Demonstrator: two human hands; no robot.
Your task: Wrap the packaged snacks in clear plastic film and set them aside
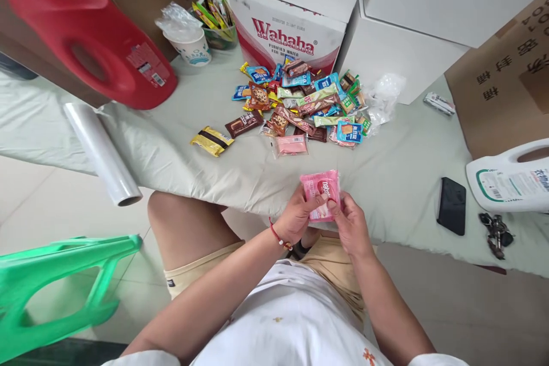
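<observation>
Two thumbs (pixel 316 202) press the pink packet (pixel 321 186), pinched between left hand (pixel 299 216) and right hand (pixel 353 223) at the edge of the cloth (pixel 398 183); handling appears the current step, any next move calling for even pressure.

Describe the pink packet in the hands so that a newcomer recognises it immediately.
Find the Wahaha box, then the snack pile in front of it. Nearer the viewer, the left hand and right hand hold the pink packet. Unlike the pink wrapper lying at the pile's near edge, it shows white letters on red.
</observation>
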